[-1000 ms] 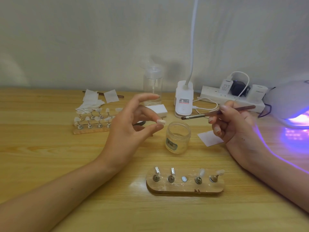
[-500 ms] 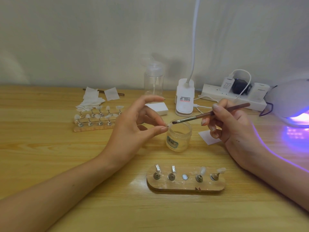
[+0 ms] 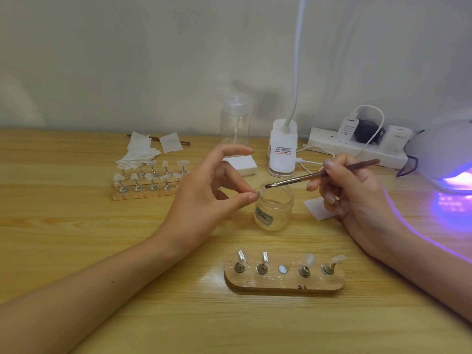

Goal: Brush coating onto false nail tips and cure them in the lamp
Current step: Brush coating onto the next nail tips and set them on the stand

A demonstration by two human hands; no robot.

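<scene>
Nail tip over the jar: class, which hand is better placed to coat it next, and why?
Right. The right hand grips the brush, bristles close to the nail tip over the jar; the left hand is occupied pinching that tip.

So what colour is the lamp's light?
Purple. The lamp shows best in the head view.

Brown brush (image 3: 332, 172), violet-glowing white lamp (image 3: 444, 154), clear jar (image 3: 274, 208).

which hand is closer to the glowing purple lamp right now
Right. The right hand, holding the brush, sits just left of the lamp; the left hand, pinching a nail tip, is farther left, beyond the jar.
</scene>
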